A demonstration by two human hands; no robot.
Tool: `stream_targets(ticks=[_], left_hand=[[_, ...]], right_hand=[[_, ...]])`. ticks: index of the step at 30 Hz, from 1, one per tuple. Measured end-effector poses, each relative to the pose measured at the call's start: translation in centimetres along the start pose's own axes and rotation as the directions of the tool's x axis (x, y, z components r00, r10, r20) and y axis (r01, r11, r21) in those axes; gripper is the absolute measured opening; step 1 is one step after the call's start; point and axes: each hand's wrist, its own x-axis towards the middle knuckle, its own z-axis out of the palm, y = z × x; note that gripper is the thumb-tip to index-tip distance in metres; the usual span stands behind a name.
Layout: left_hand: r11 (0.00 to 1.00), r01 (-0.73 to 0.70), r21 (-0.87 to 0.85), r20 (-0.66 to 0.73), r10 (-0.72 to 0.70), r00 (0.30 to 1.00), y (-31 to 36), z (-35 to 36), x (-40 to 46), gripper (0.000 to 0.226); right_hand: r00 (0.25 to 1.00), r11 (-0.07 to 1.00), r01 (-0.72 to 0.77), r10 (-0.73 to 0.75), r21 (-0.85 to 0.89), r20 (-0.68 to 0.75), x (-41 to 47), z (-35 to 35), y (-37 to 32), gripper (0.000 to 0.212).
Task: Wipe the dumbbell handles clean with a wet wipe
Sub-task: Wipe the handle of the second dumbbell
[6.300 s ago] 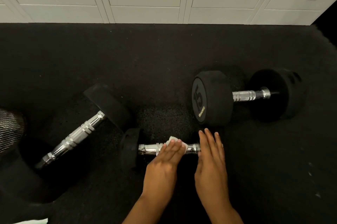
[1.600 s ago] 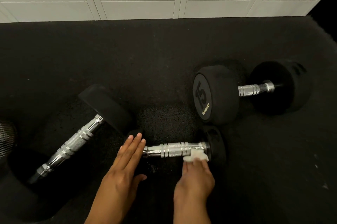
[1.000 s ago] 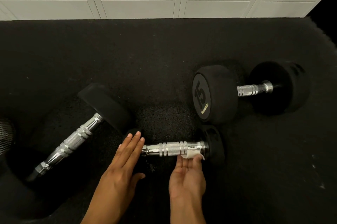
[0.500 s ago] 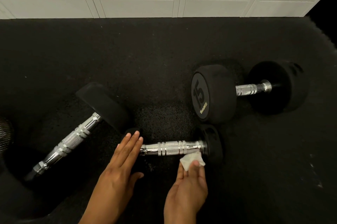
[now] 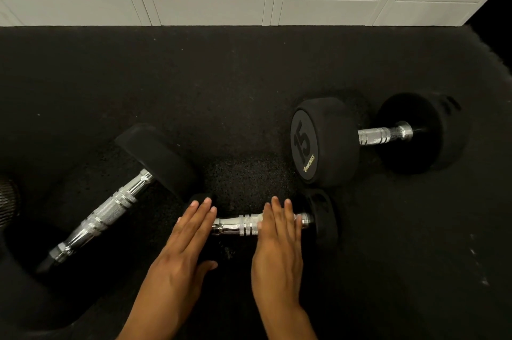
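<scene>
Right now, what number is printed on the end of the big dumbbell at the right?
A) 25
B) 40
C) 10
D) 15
D: the round end face of the big dumbbell at the right shows "15" above a small line of yellowish lettering.

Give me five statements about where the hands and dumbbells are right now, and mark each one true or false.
1. The right hand lies palm down over the small dumbbell's handle. True.
2. The left hand grips the handle of the dumbbell marked 15. False: it rests flat at the small dumbbell's left end.
3. Three dumbbells lie on the black floor. True.
4. The left dumbbell stands upright on one end. False: it lies at a slant.
5. The whole wet wipe lies open on the floor. False: none lies there; the right hand covers that part of the handle.
</scene>
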Motion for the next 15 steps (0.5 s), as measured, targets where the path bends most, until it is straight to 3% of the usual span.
stream_targets(ticks=[3, 8, 10, 15], left_hand=[[1.000, -0.007, 0.001, 0.001, 0.007, 1.000, 0.0, 0.2, -0.2, 0.130], [1.000, -0.015, 0.004, -0.006, 0.015, 1.000, -0.1, 0.3, 0.0, 0.127], [1.000, -0.011, 0.003, 0.003, 0.011, 1.000, -0.2, 0.3, 0.1, 0.131], [0.999, -0.029, 0.014, 0.020, 0.029, 0.999, -0.1, 0.2, 0.1, 0.132]], right_hand=[[0.999, 0.999, 0.041, -0.041, 0.012, -0.009, -1.6, -0.3, 0.4, 0.052], [0.997, 0.997, 0.068, -0.067, -0.032, 0.023, 0.3, -0.5, 0.7, 0.046], [0.997, 0.997, 0.069, -0.068, -0.040, 0.021, 0.9, -0.6, 0.6, 0.034], [0.991, 0.992, 0.126, -0.126, -0.010, 0.035, -0.9, -1.0, 1.1, 0.061]])
